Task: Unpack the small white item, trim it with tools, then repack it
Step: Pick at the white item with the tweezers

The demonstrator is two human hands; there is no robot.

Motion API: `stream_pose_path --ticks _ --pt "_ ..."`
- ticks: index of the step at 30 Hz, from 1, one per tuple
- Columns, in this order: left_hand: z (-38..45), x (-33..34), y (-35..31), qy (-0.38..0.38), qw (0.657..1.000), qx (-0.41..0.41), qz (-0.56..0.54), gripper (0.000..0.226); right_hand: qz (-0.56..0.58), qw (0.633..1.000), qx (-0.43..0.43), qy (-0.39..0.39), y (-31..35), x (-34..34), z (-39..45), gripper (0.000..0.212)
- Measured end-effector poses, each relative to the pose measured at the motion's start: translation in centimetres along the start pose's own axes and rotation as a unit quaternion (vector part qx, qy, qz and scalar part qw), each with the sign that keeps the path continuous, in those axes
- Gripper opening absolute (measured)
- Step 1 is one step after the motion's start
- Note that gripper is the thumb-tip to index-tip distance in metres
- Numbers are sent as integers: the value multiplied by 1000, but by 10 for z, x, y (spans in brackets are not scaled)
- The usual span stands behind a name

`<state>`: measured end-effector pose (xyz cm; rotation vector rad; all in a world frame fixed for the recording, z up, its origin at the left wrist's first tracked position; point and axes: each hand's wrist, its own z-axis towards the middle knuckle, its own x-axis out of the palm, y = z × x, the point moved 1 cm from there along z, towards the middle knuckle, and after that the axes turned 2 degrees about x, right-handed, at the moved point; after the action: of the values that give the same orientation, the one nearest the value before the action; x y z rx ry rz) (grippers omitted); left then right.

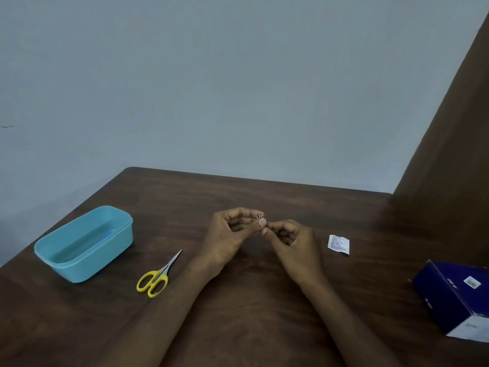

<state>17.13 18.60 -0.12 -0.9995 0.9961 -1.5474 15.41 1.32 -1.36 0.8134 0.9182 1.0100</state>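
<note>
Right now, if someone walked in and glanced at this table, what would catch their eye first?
Probably the two hands, left hand and right hand, meeting at the middle of the table and pinching something tiny between their fingertips; it is too small to identify. Next, the bright turquoise tub at the left edge and the yellow-handled scissors lying closed beside it. A small white packet lies to the right, and a dark blue box sits at the far right.

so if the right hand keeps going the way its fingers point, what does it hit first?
The right hand points left and slightly away, so it would meet the left hand first; their fingertips look nearly touching already, though depth is unclear.
</note>
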Motion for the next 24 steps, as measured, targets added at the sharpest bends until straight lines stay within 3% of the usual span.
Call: stream_pose_path --ticks 11,14,20,24 --pt "3 -1 3 34 990 63 121 15 -5 1000 -12 28 2 -17 4 6" --pt "3 -1 2 50 991 56 111 17 5 999 10 45 1 -21 4 8" --pt "0 0 1 109 993 17 46 22 133 976 105 137 3 -34 3 7" --pt "-1 1 -1 96 994 24 48 17 137 978 102 120 4 -32 3 7"
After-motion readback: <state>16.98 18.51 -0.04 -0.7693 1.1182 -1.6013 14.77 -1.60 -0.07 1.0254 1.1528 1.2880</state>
